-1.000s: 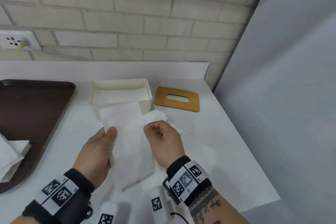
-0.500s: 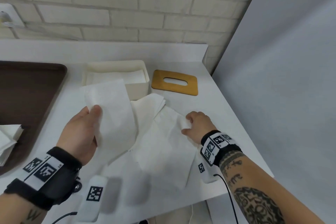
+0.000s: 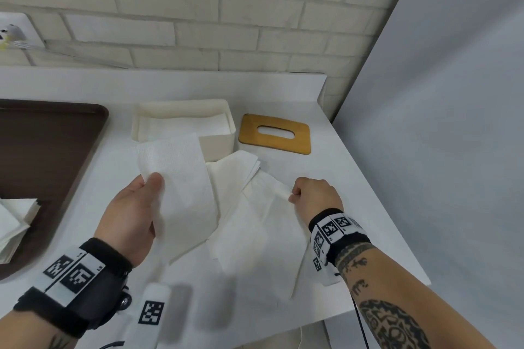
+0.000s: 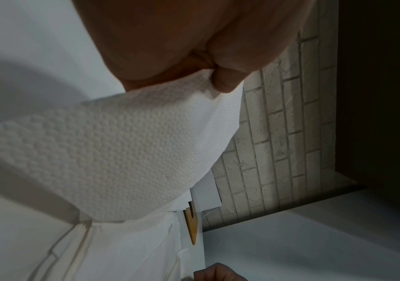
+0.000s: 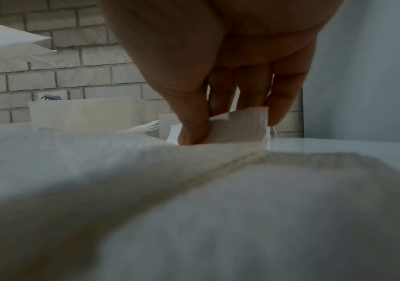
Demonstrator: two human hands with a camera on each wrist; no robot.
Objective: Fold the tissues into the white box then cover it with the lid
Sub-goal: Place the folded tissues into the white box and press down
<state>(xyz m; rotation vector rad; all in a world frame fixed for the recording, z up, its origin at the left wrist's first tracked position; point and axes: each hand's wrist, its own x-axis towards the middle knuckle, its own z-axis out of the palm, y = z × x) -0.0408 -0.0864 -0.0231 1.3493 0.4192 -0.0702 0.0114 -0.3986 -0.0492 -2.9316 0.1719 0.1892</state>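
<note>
The white box (image 3: 218,140) stands open at the back of the white counter, with folded tissues lying inside. Its wooden lid (image 3: 274,134) with an oval slot lies flat just right of it. My left hand (image 3: 133,212) pinches a folded tissue (image 3: 178,178) by its left edge and holds it raised in front of the box; the left wrist view shows the same tissue (image 4: 112,148) draped under the thumb. My right hand (image 3: 314,195) pinches the corner of another tissue (image 3: 263,224) spread on the counter, seen close in the right wrist view as tissue (image 5: 239,123) between thumb and fingers.
A dark brown tray (image 3: 42,161) sits at the left with a stack of tissues (image 3: 14,224) on it. More tissues (image 3: 241,167) lie fanned in front of the box. A grey wall (image 3: 442,122) bounds the counter on the right; a brick wall stands behind.
My right hand has let go of the raised tissue, moved right and taken the corner of the tissue on the counter. My left hand has kept its tissue and shifted slightly left.
</note>
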